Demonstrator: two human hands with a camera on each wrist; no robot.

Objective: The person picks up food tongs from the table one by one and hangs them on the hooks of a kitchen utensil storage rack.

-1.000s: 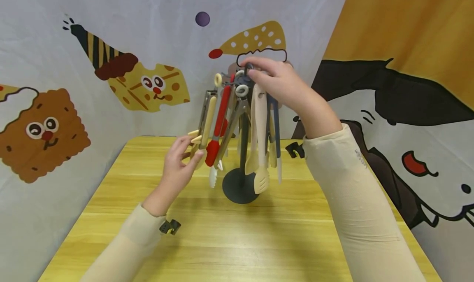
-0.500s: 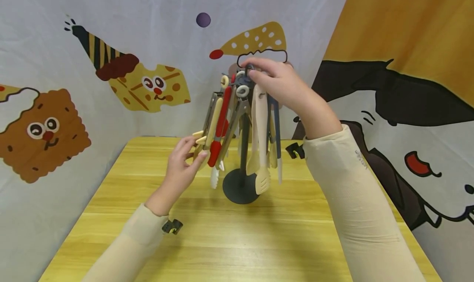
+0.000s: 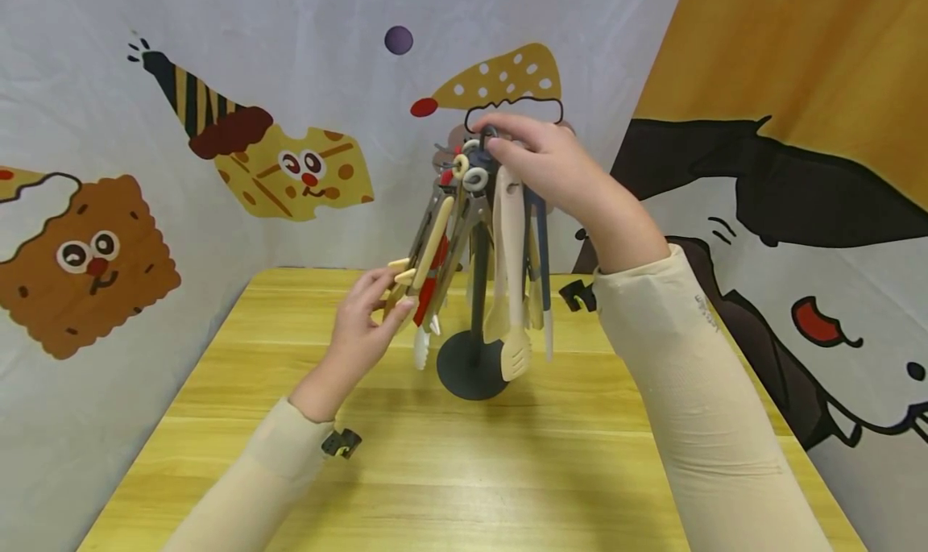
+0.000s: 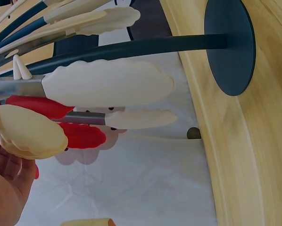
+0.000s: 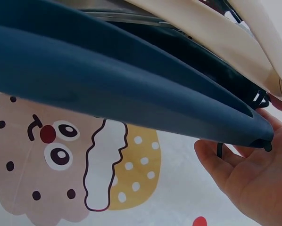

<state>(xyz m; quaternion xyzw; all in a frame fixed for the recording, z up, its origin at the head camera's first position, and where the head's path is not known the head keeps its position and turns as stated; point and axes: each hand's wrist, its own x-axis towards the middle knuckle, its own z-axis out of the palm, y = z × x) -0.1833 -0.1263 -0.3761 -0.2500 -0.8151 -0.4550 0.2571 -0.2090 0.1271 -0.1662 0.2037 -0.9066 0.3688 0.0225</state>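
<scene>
My left hand (image 3: 362, 318) pinches cream-handled tongs (image 3: 436, 238) near their lower end, tilted left of a dark utensil stand (image 3: 473, 371). Their scalloped cream tip (image 4: 30, 132) shows beside my fingers in the left wrist view. The tongs' cream ring (image 3: 460, 166) overlaps the stand's top; I cannot tell whether it hangs there. My right hand (image 3: 547, 161) holds the black loop (image 3: 487, 135) at the stand's top. Red tongs (image 3: 428, 298) hang partly hidden behind the cream pair. Metal tongs with a white ring (image 3: 474, 180) hang beside them.
A beige slotted utensil (image 3: 515, 350) and a blue-handled utensil (image 3: 541, 246) hang on the stand's right side. The stand stands on a wooden table (image 3: 406, 471). A printed cloth (image 3: 326, 36) hangs behind it.
My left hand has moved right with the cream tongs, bringing their ring from left of the stand's top to in front of it. The tongs now cover more of the red pair. My right hand stays put.
</scene>
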